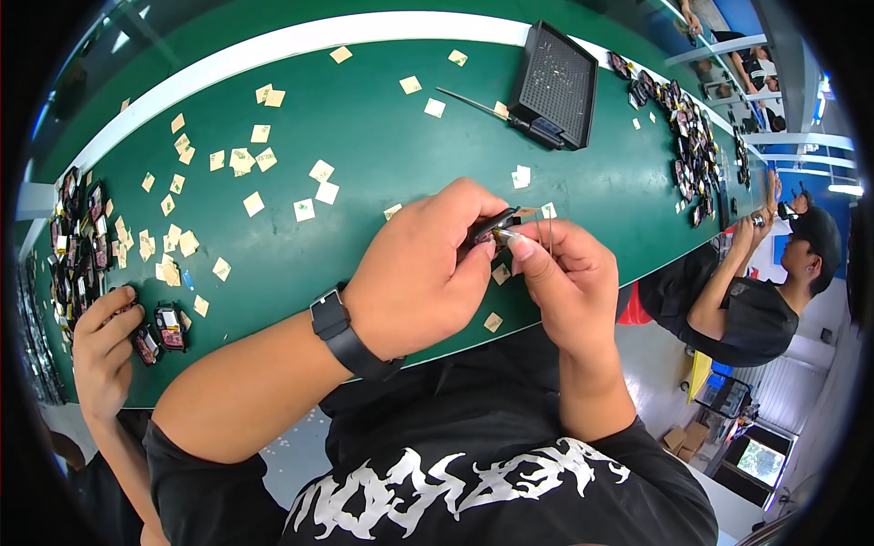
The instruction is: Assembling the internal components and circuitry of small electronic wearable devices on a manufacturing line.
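Observation:
Near the table's front edge, my left hand [428,264] is closed round a small black electronic device [492,226], whose inside shows reddish and yellow parts. Thumb and forefinger of my right hand [569,282] are pinched together at the device's open side, close to my left thumb. Two thin metal prongs, apparently tweezers [550,227], stick out from among the right fingers. My fingers hide most of the device, and the detail at the pinch is too small to make out.
Small cream paper squares [241,162] lie scattered over the green table [364,118]. A black tray [553,77] stands at the back, a screwdriver [482,102] beside it. Similar devices are heaped right [692,146] and left [77,246]. Another person's hand [105,350] reaches in at left; a co-worker [756,291] sits right.

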The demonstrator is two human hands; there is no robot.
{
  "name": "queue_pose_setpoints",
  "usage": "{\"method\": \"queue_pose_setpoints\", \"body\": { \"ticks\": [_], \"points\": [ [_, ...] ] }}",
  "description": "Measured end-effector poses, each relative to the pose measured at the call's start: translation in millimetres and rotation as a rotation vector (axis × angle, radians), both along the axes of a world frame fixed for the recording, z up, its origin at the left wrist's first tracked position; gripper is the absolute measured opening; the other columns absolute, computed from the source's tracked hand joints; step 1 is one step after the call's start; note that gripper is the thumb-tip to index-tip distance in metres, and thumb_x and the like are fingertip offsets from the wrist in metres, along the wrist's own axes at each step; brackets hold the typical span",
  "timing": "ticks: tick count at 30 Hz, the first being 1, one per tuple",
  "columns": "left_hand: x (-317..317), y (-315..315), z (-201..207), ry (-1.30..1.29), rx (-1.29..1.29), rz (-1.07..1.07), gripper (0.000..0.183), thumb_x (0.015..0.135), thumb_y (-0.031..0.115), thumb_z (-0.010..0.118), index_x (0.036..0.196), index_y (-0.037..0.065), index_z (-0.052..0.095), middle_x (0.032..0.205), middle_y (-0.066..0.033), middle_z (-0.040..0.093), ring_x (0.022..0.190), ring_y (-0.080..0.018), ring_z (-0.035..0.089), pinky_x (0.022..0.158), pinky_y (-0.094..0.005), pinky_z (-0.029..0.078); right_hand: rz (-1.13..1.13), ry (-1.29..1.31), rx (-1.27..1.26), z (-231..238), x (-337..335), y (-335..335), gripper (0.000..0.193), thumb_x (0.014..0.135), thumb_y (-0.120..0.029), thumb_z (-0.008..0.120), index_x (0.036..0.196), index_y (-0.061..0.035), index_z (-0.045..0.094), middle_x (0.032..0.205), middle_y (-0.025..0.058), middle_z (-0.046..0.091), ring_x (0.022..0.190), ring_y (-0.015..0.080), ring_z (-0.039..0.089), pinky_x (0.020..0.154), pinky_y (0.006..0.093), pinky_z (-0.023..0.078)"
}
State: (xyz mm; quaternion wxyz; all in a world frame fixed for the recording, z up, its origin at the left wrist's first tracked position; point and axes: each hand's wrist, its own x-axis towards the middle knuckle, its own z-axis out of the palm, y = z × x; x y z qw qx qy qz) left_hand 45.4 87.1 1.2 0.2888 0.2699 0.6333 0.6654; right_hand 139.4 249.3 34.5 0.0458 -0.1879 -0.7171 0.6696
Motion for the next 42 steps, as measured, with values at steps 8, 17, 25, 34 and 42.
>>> {"method": "queue_pose_setpoints", "body": {
  "ticks": [8, 17, 25, 34, 42],
  "points": [
    [-2, 0, -1, -0.116, 0.045, -0.032, 0.033, 0.095, -0.012, 0.051, 0.127, -0.005, 0.050, 0.120, -0.0121, 0.062, 0.110, -0.0121, 0.061, 0.096, -0.0294, 0.051, 0.091, 0.127, 0.400, -6, -10, 11, 0.010, 0.092, -0.004, 0.074, 0.100, 0.0012, 0.076, 0.081, 0.0010, 0.064, 0.071, 0.0068, 0.057, 0.063, 0.0209, 0.045],
    [-3, -2, -2, -0.200, 0.067, -0.061, 0.037, 0.094, -0.014, 0.050, 0.130, -0.005, 0.048, 0.124, -0.0125, 0.059, 0.113, -0.0136, 0.060, 0.101, -0.0318, 0.051, -0.089, 0.086, 0.068, -5, -21, 4, 0.020, 0.085, 0.002, 0.079, 0.092, 0.0018, 0.061, 0.093, 0.0068, 0.065, 0.076, 0.0107, 0.067, 0.063, 0.0217, 0.051],
    [-5, -2, 0, -0.313, 0.187, -0.116, 0.039, 0.096, -0.014, 0.051, 0.134, -0.005, 0.048, 0.127, -0.0130, 0.059, 0.116, -0.0158, 0.060, 0.103, -0.0333, 0.051, 0.016, -0.061, -0.213, 0, -30, 18, 0.021, 0.089, 0.002, 0.076, 0.100, 0.0044, 0.059, 0.091, 0.0079, 0.067, 0.079, 0.0152, 0.072, 0.067, 0.0246, 0.058],
    [7, 5, 13, -0.238, -0.002, -0.057, 0.044, 0.100, -0.003, 0.057, 0.144, -0.005, 0.047, 0.116, -0.0129, 0.065, 0.093, -0.0145, 0.068, 0.082, -0.0278, 0.058, -0.061, -0.089, -0.276, 8, -12, 12, 0.015, 0.094, -0.005, 0.074, 0.101, 0.0052, 0.066, 0.091, 0.0083, 0.070, 0.079, 0.0130, 0.068, 0.070, 0.0244, 0.055],
    [7, 0, 20, -0.234, -0.085, -0.169, 0.043, 0.104, 0.003, 0.055, 0.146, -0.001, 0.050, 0.098, -0.0102, 0.068, 0.072, -0.0098, 0.064, 0.061, -0.0232, 0.053, 0.058, -0.030, -0.370, 4, 0, 15, 0.015, 0.094, -0.007, 0.074, 0.096, 0.0034, 0.063, 0.087, 0.0070, 0.070, 0.079, 0.0116, 0.066, 0.070, 0.0246, 0.054]
  ]
}}
